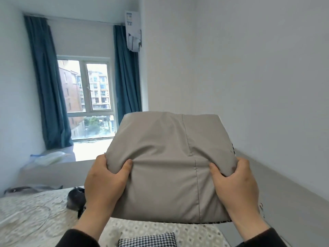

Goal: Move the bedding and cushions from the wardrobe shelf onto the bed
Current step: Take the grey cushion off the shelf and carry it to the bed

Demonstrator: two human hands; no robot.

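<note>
A plump grey-beige fabric cushion with a stitched seam down its face is held up in the air above the bed with a cream, diamond-patterned cover. It blocks the far right part of the bed and much of the wall corner behind it. The left hand pinches the cushion's lower left corner, thumb on the front; the other fingers are hidden behind the fabric. The right hand grips the lower right corner the same way. A dark checked edge peeks out along the cushion's underside and right side.

At the bottom edge a black-and-white houndstooth cushion lies on the bed, partly cut off. A dark crumpled object, hard to make out, sits behind the left wrist. Teal curtains frame the window.
</note>
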